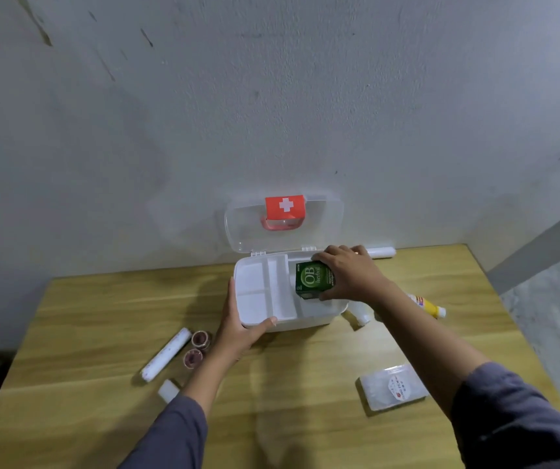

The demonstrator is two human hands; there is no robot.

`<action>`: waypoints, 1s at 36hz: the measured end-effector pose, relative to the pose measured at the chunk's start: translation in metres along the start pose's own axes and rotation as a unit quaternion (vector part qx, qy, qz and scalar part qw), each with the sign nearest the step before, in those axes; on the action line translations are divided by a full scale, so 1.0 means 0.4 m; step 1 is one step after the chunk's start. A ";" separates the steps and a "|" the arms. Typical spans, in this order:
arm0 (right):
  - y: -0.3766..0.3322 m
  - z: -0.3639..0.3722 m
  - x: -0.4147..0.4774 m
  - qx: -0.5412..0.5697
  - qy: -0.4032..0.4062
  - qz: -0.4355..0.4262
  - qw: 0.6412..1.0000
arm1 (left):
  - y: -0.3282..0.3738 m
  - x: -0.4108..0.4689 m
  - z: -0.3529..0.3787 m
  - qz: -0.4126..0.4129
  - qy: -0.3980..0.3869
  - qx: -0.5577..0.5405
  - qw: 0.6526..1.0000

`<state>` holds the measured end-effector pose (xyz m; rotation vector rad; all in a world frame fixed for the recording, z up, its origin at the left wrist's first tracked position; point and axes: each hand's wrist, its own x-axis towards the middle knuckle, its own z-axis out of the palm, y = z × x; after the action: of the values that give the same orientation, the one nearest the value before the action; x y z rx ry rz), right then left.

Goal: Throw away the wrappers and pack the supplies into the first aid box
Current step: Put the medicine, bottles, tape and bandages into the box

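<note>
Both hands work at the first aid box (254, 319): the right hand (349, 274), its fingers (322, 257) closed around the green carton (312, 280), holds it over the right-hand compartment, long axis running away from the person, while the left hand (238, 319) grips the near-left corner.

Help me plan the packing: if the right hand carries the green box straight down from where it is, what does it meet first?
Probably the right compartment of the first aid box; the right hand holds the green box just over it. Depth is unclear.

Single head view, looking forward-down at table (109, 319), wall behind.
</note>
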<state>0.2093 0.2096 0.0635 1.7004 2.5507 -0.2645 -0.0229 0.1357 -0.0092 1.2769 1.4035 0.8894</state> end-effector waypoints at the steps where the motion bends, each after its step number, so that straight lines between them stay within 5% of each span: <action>1: 0.006 -0.002 -0.002 -0.007 0.000 0.007 1.000 | 0.000 0.001 0.000 0.002 -0.001 -0.001 1.000; 21: -0.062 0.089 0.082 0.066 -0.023 -0.031 0.997 | -0.001 0.000 -0.001 0.004 0.004 0.005 1.000; 27: -0.065 0.116 0.045 0.149 -0.026 0.024 0.988 | -0.009 0.002 -0.005 -0.002 0.001 0.006 1.000; 36: -0.070 0.153 0.054 0.125 -0.088 0.095 0.984 | -0.004 -0.001 -0.004 -0.019 -0.005 0.006 1.000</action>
<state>0.1725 0.2080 0.0033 1.8918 2.2896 -0.7133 -0.0247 0.1353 -0.0104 1.2587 1.4215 0.8488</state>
